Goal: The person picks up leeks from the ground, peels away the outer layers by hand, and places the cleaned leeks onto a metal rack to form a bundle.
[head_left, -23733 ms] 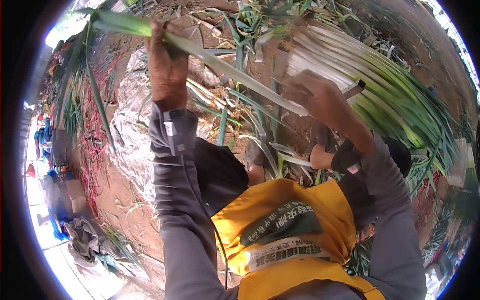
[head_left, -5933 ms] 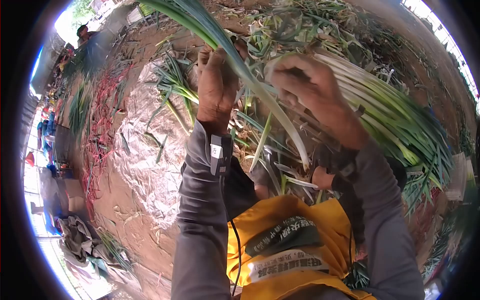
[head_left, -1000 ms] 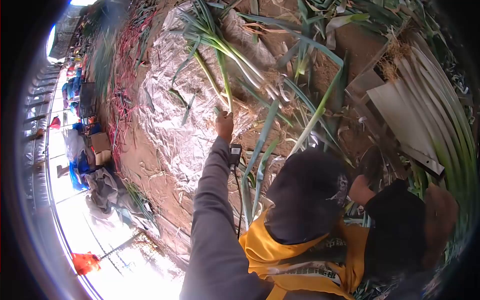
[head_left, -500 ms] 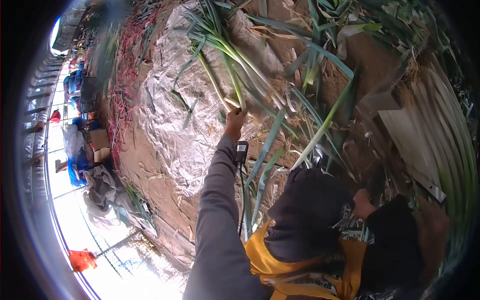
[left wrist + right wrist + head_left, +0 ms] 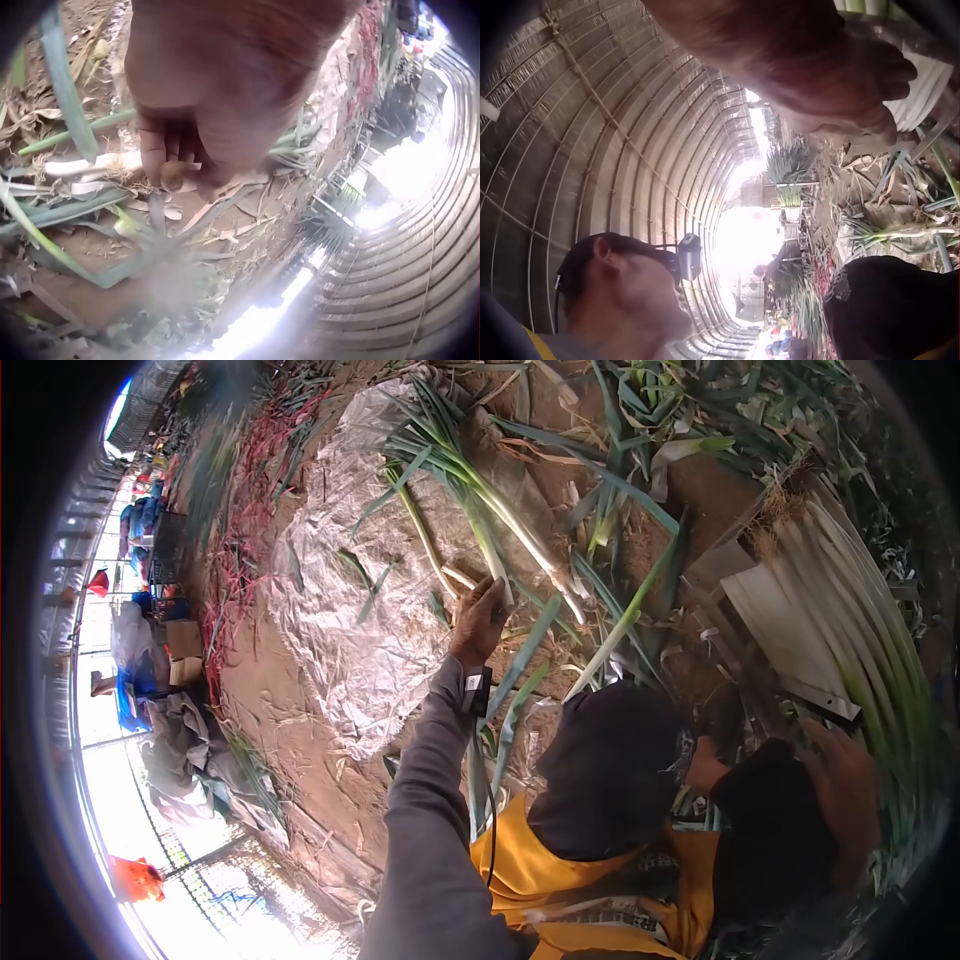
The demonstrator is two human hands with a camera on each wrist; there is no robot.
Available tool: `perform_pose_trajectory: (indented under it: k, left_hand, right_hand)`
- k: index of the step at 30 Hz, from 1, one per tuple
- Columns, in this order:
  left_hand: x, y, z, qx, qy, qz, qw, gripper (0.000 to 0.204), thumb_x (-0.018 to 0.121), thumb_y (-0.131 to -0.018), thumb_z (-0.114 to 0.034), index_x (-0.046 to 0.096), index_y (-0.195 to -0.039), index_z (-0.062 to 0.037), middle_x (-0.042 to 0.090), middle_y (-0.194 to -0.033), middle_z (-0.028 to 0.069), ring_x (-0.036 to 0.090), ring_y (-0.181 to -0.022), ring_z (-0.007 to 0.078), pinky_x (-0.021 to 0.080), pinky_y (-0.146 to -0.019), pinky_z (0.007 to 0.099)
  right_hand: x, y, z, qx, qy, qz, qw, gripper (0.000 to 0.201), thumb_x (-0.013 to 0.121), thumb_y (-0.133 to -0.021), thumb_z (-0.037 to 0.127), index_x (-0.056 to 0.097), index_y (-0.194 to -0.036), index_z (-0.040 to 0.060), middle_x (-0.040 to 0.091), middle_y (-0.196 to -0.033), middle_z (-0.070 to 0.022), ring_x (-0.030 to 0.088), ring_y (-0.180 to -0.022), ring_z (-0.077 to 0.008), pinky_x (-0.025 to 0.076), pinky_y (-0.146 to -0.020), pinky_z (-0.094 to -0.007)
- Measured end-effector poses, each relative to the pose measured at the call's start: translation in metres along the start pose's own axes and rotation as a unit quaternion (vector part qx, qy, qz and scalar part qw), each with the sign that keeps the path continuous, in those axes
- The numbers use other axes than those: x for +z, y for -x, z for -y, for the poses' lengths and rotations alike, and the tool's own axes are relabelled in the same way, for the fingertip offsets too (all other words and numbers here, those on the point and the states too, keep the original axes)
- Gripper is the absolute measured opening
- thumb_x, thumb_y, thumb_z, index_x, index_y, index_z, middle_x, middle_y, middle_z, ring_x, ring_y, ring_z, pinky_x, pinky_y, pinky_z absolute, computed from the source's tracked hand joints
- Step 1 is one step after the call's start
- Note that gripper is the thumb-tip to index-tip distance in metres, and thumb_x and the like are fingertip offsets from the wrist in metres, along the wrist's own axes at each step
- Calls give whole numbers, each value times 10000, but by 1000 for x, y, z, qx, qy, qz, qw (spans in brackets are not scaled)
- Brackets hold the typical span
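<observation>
My left hand [image 5: 478,625] reaches out over the pale plastic sheet and grips the white lower end of a leek [image 5: 487,552]. In the left wrist view the fingers of the left hand [image 5: 202,112] curl round it, and a round, brownish end shows at the fingertips. Other leeks [image 5: 510,517] lie right beside it, their green tops together. My right hand [image 5: 843,795] is low by the right knee, next to the big row of trimmed leeks [image 5: 850,595]. In the right wrist view the right hand's fingers [image 5: 889,71] extend loosely beside white stems.
The pale plastic sheet [image 5: 340,620] covers ground at the left, beside red twine [image 5: 230,575]. A flat board [image 5: 775,625] with a metal edge lies under the leek row. Cut leaves [image 5: 640,480] litter the soil. A leek [image 5: 610,650] lies before the knees.
Over the last second my left hand has taken hold of the leek's white end and shifted it rightward. Earlier both hands held up and worked on a single leek. The right hand has dropped beside the knee.
</observation>
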State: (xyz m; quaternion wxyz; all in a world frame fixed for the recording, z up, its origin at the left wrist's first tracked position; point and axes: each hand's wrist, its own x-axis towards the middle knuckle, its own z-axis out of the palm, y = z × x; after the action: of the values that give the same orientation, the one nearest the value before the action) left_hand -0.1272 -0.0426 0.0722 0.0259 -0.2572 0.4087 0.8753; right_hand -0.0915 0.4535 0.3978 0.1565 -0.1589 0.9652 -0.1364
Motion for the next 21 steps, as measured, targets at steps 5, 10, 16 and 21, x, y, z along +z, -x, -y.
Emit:
perform_pose_trajectory:
  k: [5,10,16,21]
  left_hand:
    - [2,23,-10,58,-94,-16,994,301,683,-1003,-195,677,-1241,-10,695,-1009,25,646,-879,113,523,-788,266]
    - [-76,-13,47,72,-465,-138,872,395,762,-916,-221,700,-1208,39,720,-959,112,647,-825,164,506,-730,316]
    - [-144,-51,61,87,-431,-291,849,360,746,-915,-232,717,-1170,20,743,-960,167,690,-758,234,537,-709,372]
    - [-140,-75,20,85,-340,-377,857,270,703,-952,-191,706,-1135,8,740,-923,169,696,-753,239,528,-638,369]
  right_hand:
    - [2,11,-4,11,11,19,1000,376,722,-869,63,655,-1237,16,692,-1021,-220,659,-926,-431,502,-795,-491]
    - [5,11,-8,13,18,39,999,387,715,-885,84,645,-1261,26,690,-1066,-223,660,-965,-435,501,-811,-492]
    - [15,10,-26,75,6,81,994,386,698,-910,105,642,-1281,15,681,-1114,-236,645,-992,-449,487,-850,-494]
    - [11,-4,-23,206,40,168,963,407,677,-925,157,617,-1296,-1,634,-1239,-240,595,-1174,-396,450,-1005,-465]
